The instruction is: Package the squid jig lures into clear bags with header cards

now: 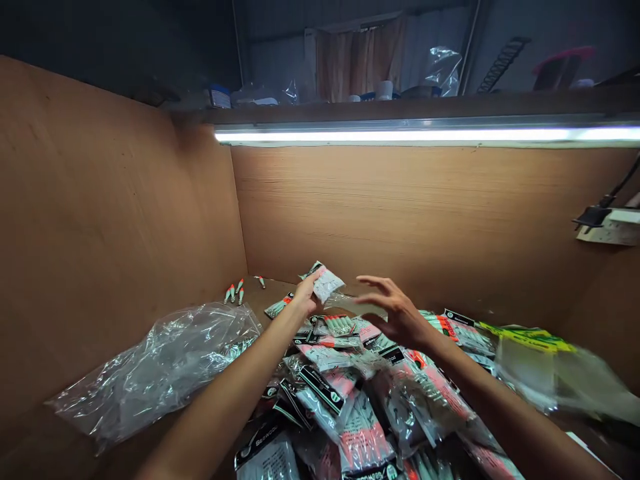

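My left hand grips a small plastic packet by its edge, raised over the back of a heap. White and pinkish printing shows on that packet. To the right, my right hand hovers with fingers spread and holds nothing. Below both hands lies a large pile of similar sealed packets, with black header strips and pale green, orange-tipped float-like pieces inside. One such packet lies face up just under my hands, its several orange-tipped pieces showing.
Left of the pile spreads a crumpled clear plastic bag. Several loose orange-tipped pieces stand near the back left corner. A clear bag with a yellow-green top is at right. Wooden panels enclose the table; a light tube and a power strip are mounted there.
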The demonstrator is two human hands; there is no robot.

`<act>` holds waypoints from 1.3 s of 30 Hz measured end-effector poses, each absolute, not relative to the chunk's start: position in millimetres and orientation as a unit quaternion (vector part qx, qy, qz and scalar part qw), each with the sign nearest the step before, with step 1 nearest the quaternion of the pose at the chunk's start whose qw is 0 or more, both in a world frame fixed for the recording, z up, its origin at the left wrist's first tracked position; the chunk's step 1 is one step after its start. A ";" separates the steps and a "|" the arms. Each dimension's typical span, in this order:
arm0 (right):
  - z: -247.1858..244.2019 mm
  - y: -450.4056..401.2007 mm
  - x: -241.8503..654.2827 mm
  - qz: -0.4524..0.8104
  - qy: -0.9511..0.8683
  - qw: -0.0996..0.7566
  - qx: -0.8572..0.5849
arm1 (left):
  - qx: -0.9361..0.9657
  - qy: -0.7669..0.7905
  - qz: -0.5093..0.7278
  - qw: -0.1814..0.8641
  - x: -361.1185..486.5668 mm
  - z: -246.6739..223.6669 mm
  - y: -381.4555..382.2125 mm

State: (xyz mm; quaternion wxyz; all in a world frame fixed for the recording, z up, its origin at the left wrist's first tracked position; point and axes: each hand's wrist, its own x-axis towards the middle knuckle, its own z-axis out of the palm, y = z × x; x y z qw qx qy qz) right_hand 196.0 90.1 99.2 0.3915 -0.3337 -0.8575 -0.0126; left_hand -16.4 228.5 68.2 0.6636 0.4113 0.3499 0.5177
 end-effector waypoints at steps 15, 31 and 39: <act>94.1 231.2 220.1 0.107 -0.589 0.596 -0.535 | 0.782 0.392 0.345 0.342 -1.8 67.2 231.4; 106.6 214.1 267.9 0.065 -0.517 0.657 -0.545 | 0.898 0.327 0.082 0.282 -30.3 60.3 180.4; 100.5 214.1 250.0 0.121 -0.575 0.612 -0.529 | 0.896 0.341 0.116 0.260 -39.3 66.2 173.1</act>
